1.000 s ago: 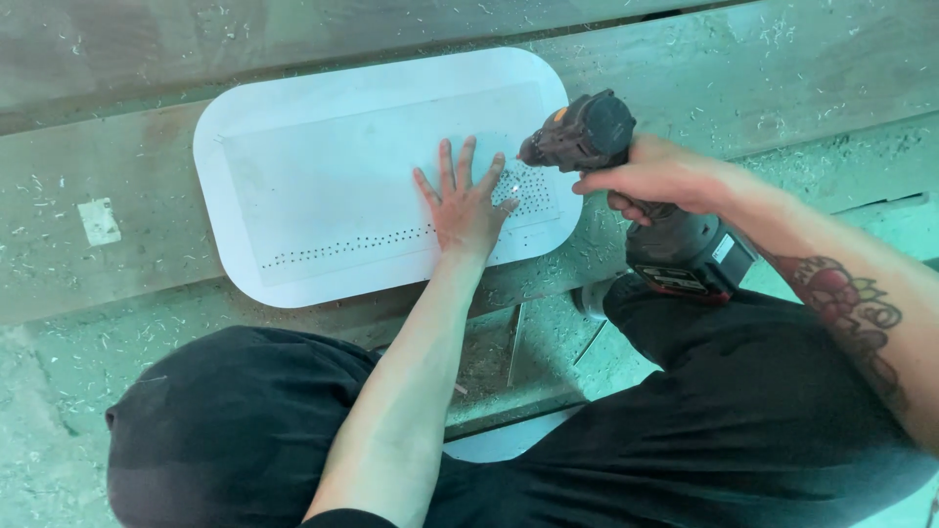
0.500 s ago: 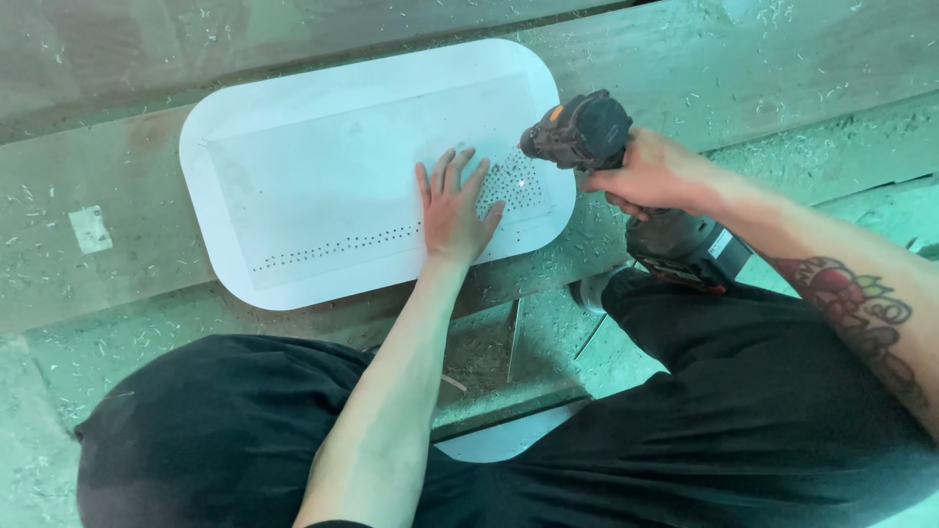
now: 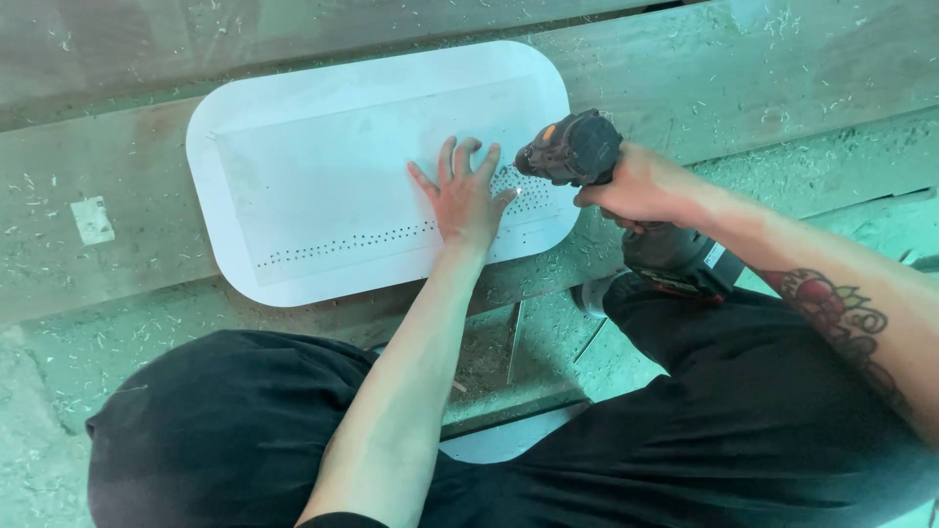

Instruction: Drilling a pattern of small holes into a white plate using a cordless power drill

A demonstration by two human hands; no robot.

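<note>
1. A white rounded plastic panel (image 3: 342, 176) is laid flat on a wooden beam (image 3: 782, 78), its near edge overhanging the beam's near edge.
2. The panel's right part is pressed down by the left hand (image 3: 465, 200), fingers spread flat and gripping nothing.
3. A cordless drill (image 3: 572, 152) is gripped by the right hand (image 3: 641, 186), closed around its handle, at the panel's right edge beside rows of small holes (image 3: 342, 244).

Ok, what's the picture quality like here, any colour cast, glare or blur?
Head view: a green-teal cast tints everything; the white panel is bright, nearly washed out on its rim; left hand and drill look sharp, without motion blur; shadows are soft.
</note>
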